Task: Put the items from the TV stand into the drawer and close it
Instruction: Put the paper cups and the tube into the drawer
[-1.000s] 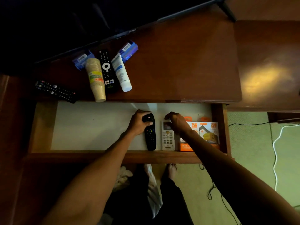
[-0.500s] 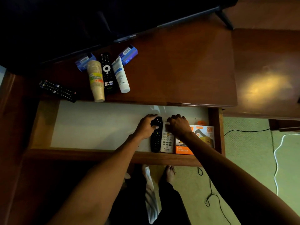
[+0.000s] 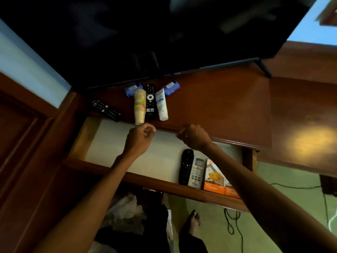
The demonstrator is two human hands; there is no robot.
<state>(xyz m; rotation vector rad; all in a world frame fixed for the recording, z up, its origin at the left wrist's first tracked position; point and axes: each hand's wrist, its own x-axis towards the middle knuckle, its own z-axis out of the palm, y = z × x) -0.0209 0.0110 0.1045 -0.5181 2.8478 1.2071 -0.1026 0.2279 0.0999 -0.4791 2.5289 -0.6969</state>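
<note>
The wooden drawer (image 3: 127, 177) stands pulled out below the TV stand top (image 3: 218, 110). In its right part lie a black remote (image 3: 186, 167), a white remote (image 3: 197, 172) and two orange charger boxes (image 3: 213, 178). On the stand lie a stack of paper cups (image 3: 140, 106), a black remote with a white ring (image 3: 150, 101), a white tube (image 3: 161, 105), two blue packs (image 3: 171, 86) and another black remote (image 3: 106, 110) at the left. My left hand (image 3: 139, 139) hovers just below the cups, fingers curled, holding nothing. My right hand (image 3: 194, 136) is loosely closed near the stand's front edge, empty.
A large dark TV (image 3: 164, 37) overhangs the back of the stand. A lower wooden surface (image 3: 300, 125) adjoins on the right. Black and white cables (image 3: 235, 221) lie on the green floor, where my feet (image 3: 194, 220) show below the drawer.
Both hands let go of the two remotes in the drawer and rose toward the stand's front edge. The camera tilted up, bringing more of the TV into view.
</note>
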